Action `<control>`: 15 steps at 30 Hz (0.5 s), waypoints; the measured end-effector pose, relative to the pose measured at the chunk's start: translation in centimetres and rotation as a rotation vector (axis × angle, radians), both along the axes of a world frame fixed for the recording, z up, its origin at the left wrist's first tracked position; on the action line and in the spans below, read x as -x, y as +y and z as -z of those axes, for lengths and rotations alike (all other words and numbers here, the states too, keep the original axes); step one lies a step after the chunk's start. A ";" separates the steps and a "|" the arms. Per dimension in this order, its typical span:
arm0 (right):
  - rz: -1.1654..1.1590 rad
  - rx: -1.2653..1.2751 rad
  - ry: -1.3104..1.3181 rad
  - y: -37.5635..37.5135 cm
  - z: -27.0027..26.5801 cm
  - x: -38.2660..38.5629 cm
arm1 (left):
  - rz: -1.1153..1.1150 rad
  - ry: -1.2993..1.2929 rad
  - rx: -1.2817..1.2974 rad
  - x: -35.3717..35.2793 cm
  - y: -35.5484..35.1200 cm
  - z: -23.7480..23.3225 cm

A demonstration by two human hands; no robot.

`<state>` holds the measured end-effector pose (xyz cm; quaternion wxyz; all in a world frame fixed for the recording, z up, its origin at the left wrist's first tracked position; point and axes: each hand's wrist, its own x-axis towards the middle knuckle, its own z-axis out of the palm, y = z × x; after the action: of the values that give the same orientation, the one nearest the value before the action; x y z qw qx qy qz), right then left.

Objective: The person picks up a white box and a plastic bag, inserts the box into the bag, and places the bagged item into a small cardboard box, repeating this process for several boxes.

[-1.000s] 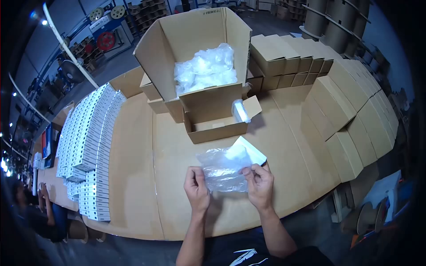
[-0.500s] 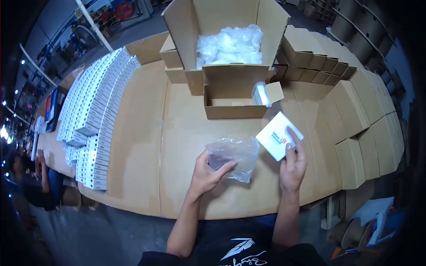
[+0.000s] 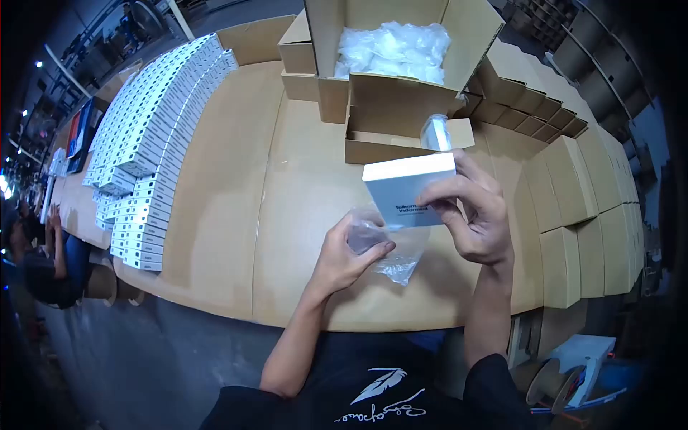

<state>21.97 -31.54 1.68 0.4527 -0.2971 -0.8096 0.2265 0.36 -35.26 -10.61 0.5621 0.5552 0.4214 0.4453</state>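
Note:
My left hand (image 3: 351,254) holds a clear plastic bag (image 3: 401,252) above the cardboard-covered table, its thumb inside or against the bag's mouth. In my right hand (image 3: 476,208) is a flat white box (image 3: 408,190) with printing on its face, gripped at its right side. The box is tilted up, with its lower edge at the bag's upper edge; whether it is inside the bag cannot be told. Beyond my hands stands an open brown carton (image 3: 387,154) with one wrapped white box (image 3: 436,134) at its right end.
Stacked white boxes (image 3: 154,143) line the left side. A large carton (image 3: 473,36) at the back holds clear plastic bags (image 3: 394,54). Brown cartons (image 3: 562,179) are stacked on the right. At the far left, a person's arm (image 3: 59,247) rests by another table.
My right hand has turned the white box and brought it left, up to the bag. The view has shifted, so the table and cartons appear higher.

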 end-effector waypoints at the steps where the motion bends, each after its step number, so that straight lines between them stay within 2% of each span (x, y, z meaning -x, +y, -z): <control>1: -0.005 0.015 -0.025 0.2 -0.1 0.1 | 0.001 0.026 -0.012 0.0 0.0 -0.1; 8: -0.034 0.117 -0.058 1.1 -0.5 0.8 | -0.022 0.053 -0.071 -0.2 0.0 -0.7; 9: -0.054 0.143 -0.048 1.3 -0.3 1.0 | -0.030 0.079 -0.142 -0.1 0.1 0.6; 11: -0.059 0.167 -0.009 1.5 0.1 1.1 | -0.037 0.021 -0.047 -0.4 0.1 -0.5; 15: -0.044 0.231 0.081 1.1 1.5 1.4 | -0.047 -0.028 -0.062 -0.6 0.3 -0.7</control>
<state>20.59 -30.40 0.22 0.4427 -0.3200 -0.7655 0.3400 0.94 -35.00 -9.93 0.5398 0.5559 0.4124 0.4790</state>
